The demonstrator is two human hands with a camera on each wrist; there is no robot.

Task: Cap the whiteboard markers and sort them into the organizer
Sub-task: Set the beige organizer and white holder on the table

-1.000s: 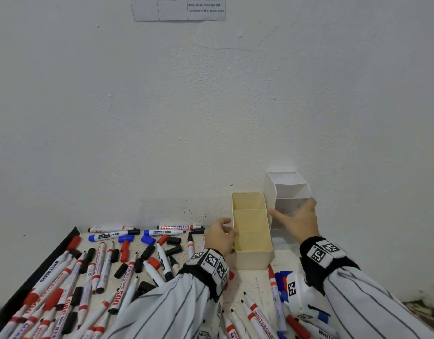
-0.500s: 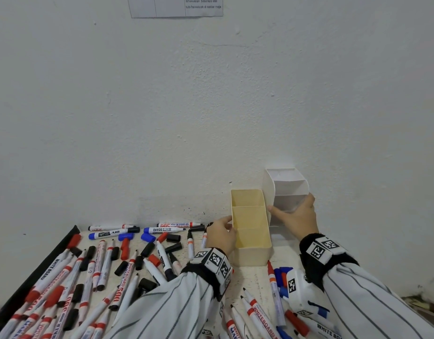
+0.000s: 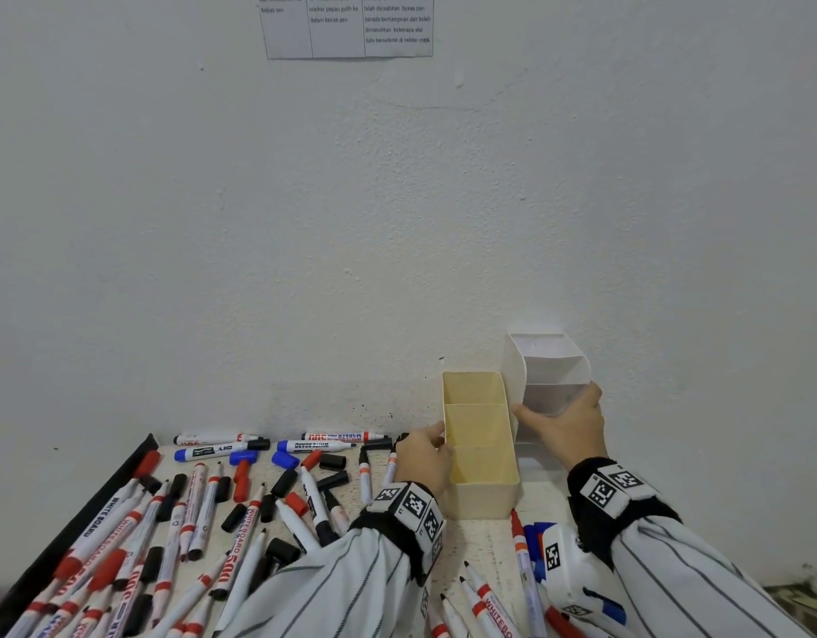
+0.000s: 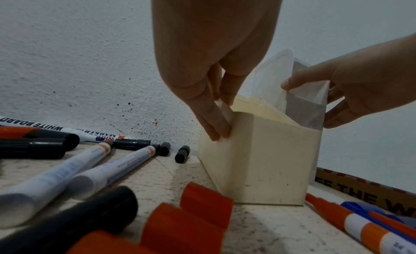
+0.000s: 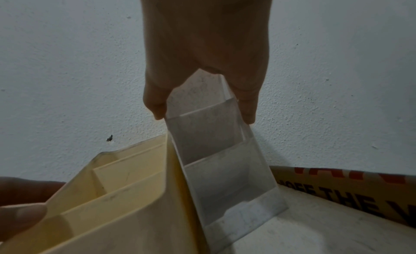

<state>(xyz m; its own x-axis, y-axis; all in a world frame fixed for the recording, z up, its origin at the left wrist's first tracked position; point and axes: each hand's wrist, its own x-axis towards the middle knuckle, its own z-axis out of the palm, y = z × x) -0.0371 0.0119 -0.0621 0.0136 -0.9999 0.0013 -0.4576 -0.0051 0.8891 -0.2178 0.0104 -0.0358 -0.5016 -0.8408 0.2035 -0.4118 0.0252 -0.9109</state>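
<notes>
A cream organizer (image 3: 480,495) with three empty compartments stands by the wall. My left hand (image 3: 436,442) pinches its left wall, thumb inside the rim (image 4: 216,122). Touching its right side is a white stepped organizer (image 3: 549,375), also empty. My right hand (image 3: 558,421) grips that one from the front, thumb on one side wall and fingers on the other (image 5: 202,106). Several whiteboard markers (image 3: 204,508), capped and uncapped, lie scattered to the left with loose red, black and blue caps (image 3: 333,462). More markers (image 3: 484,600) lie below the cream organizer (image 4: 270,160).
The white wall rises right behind both organizers, with a printed sheet (image 3: 346,25) high on it. A dark edge (image 3: 75,513) bounds the table on the left. A cardboard box (image 4: 360,192) lies to the right of the organizers.
Both hands keep the same holds on the two organizers. Only the head view has shifted a little.
</notes>
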